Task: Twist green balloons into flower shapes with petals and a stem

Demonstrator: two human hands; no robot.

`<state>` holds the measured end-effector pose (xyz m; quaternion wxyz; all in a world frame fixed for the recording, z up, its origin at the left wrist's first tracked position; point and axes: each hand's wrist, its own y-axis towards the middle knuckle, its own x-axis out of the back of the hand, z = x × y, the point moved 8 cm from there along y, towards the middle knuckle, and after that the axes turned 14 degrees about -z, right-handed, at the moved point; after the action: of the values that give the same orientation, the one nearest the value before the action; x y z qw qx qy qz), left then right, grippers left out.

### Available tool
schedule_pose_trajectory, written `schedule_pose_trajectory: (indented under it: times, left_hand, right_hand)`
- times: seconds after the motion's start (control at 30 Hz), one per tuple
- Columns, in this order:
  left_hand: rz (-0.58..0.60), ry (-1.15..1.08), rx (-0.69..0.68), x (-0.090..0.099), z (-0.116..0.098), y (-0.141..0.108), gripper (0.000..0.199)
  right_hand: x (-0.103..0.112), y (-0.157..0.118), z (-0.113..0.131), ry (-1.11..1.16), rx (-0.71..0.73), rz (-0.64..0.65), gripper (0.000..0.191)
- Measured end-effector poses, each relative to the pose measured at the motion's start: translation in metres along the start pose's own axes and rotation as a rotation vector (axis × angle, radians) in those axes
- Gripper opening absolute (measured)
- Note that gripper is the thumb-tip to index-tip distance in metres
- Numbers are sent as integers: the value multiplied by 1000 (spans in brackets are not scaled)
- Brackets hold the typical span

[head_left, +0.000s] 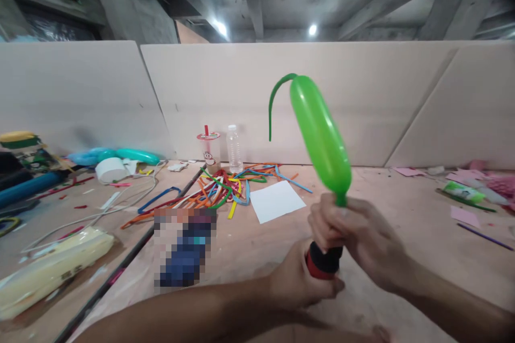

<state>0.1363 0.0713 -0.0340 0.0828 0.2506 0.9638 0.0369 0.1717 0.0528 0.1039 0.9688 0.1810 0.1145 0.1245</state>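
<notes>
A bright green long balloon (319, 131) rises at a slant above my hands, its body partly inflated. From its far end a thin uninflated tail (271, 102) curls over and hangs down. My right hand (350, 225) is closed around the balloon's neck, at the top of a red and black balloon pump (322, 268). Lower down, my left hand (295, 278) wraps around the red part of the pump. Fingers cover most of the pump, and the joint between neck and nozzle is hidden.
Several uninflated balloons (225, 187) lie in a loose pile beside white paper (277, 201). Behind stand a lidded cup (211, 153) and a clear bottle (234, 149). Tape (111, 170), a cable (132, 198) and a plastic package (56, 270) lie left; pink scraps (465, 216) lie right. A pale partition (225, 91) closes the back.
</notes>
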Motion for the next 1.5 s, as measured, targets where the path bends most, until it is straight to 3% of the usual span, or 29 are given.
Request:
schedule_pose_trajectory:
  times: [0.1, 0.17, 0.4, 0.47, 0.53, 0.6, 0.67, 0.73, 0.83, 0.93, 1.07, 1.13, 1.2, 1.27, 1.33, 1.4, 1.5]
  left_hand:
    - [26, -8, -63, 0, 0, 3, 30]
    - [63, 5, -67, -2, -1, 4, 32]
    - [135, 26, -14, -7, -7, -1, 32]
    - [135, -11, 12, -8, -3, -2, 34]
    - [114, -28, 33, -7, 4, -2, 36]
    - [90, -14, 17, -6, 10, 0, 39]
    - [89, 7, -19, -7, 14, 3, 42]
    - [112, 17, -43, -9, 15, 5, 47]
    - [145, 17, 17, -11, 11, 5, 54]
    - [187, 37, 109, -12, 5, 1, 55]
    - [187, 50, 90, -11, 1, -3, 48]
    - [135, 29, 65, -9, 4, -1, 49]
    - [101, -3, 28, -8, 6, 2, 52]
    - [94, -12, -9, -9, 5, 5, 51]
    - [106, -6, -7, -10, 3, 6, 49]
    - [140, -7, 45, -11, 3, 4, 47]
    - [174, -10, 96, -11, 1, 0, 46]
  right_hand:
    - [8, -10, -32, -14, -25, -29, 38]
    - [11, -13, -31, -15, 2, -68, 39]
    - [-4, 9, 54, 152, 22, -59, 41]
    - [-7, 12, 61, 159, 20, -25, 40]
    - [-6, 8, 47, 136, -3, -4, 39]
    - [-2, -1, 17, 58, -48, 11, 38]
    - [10, -12, -13, 8, -81, -64, 39]
    - [22, -21, -29, -42, -50, -149, 38]
    - [19, -22, -24, -36, -32, -99, 40]
    - [9, -7, 11, 28, -24, -59, 45]
    - [3, 6, 53, 142, 7, -55, 40]
    - [2, 1, 43, 81, -12, 11, 39]
    - [7, -9, 9, -47, -106, 53, 39]
    - [19, -17, -24, -94, -136, -27, 42]
    - [25, -22, -40, -43, -99, -81, 40]
    - [23, -22, -39, 31, -78, -87, 39]
    - [18, -11, -6, 122, -100, -122, 37]
